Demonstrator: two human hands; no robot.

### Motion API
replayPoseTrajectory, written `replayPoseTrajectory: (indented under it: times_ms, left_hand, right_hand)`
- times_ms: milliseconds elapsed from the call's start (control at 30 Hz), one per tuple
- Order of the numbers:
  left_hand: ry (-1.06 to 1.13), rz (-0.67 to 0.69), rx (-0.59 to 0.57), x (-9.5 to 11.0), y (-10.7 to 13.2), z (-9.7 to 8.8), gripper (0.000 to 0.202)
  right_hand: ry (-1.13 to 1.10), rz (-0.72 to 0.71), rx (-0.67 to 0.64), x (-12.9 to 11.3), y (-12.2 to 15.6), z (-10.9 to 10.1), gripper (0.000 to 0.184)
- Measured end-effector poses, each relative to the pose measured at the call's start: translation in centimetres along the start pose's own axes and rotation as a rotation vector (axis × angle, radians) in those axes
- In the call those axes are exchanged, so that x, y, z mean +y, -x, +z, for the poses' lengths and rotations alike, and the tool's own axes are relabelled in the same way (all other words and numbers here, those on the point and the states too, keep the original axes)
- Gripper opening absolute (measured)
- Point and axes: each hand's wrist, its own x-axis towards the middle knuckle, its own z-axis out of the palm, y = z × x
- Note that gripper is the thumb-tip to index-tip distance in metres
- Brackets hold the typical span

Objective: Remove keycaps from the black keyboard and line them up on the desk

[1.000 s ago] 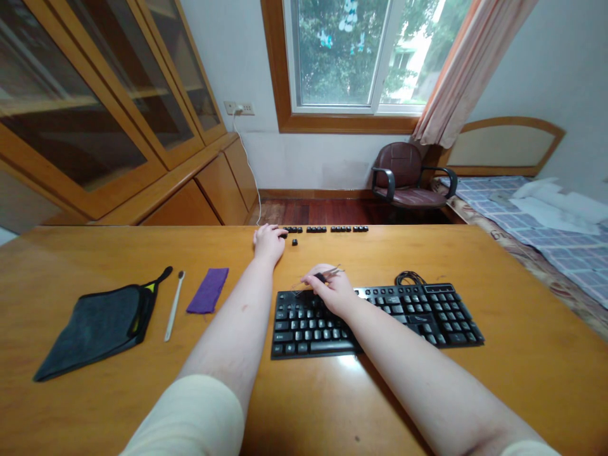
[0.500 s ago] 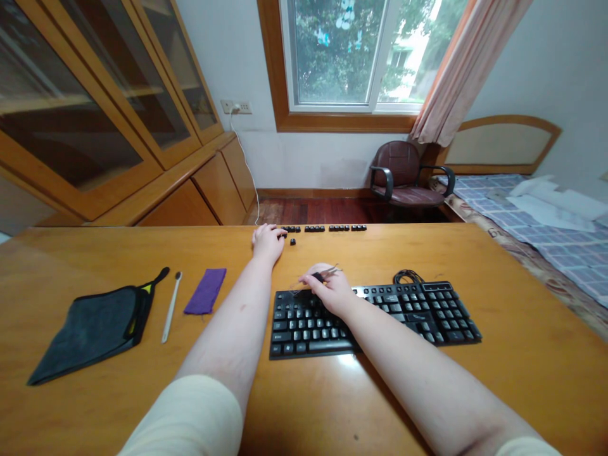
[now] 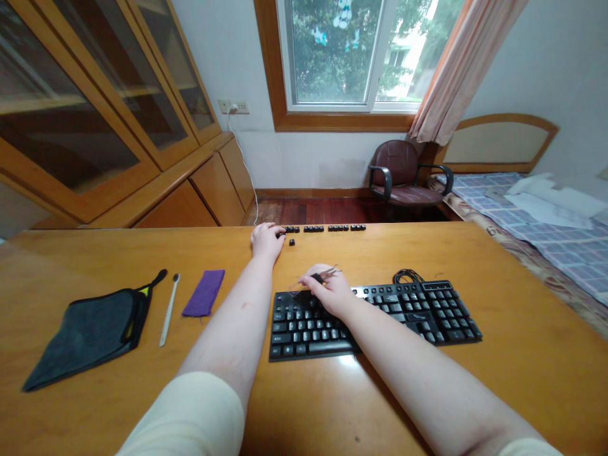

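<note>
A black keyboard (image 3: pixel 380 313) lies on the wooden desk (image 3: pixel 498 380) in front of me. My right hand (image 3: pixel 330 292) rests on its upper left part, closed on a thin wire keycap puller (image 3: pixel 325 275) with a black handle. My left hand (image 3: pixel 266 240) reaches to the desk's far edge, fingers curled at the left end of a row of removed black keycaps (image 3: pixel 327 228). One loose keycap (image 3: pixel 292 242) sits just right of that hand. Whether the left fingers pinch a keycap is hidden.
Left of the keyboard lie a purple cloth (image 3: pixel 204 293), a thin white brush (image 3: pixel 168 309) and a dark grey pouch (image 3: pixel 85 332). The keyboard's coiled cable (image 3: pixel 406 276) sits behind it. Beyond the desk are a brown chair (image 3: pixel 403 177), a bed and wooden cabinets.
Both hands stay in place; the view has shifted slightly, so everything sits a little further left in the frame.
</note>
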Motion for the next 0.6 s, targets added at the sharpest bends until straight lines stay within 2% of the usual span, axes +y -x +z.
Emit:
replayPoseTrajectory:
  times_ms: [600]
  left_hand:
    - [0.004, -0.014, -0.003, -0.31, 0.02, 0.11, 0.018]
  right_hand:
    - [-0.02, 0.003, 0.002, 0.28, 0.1, 0.07, 0.02]
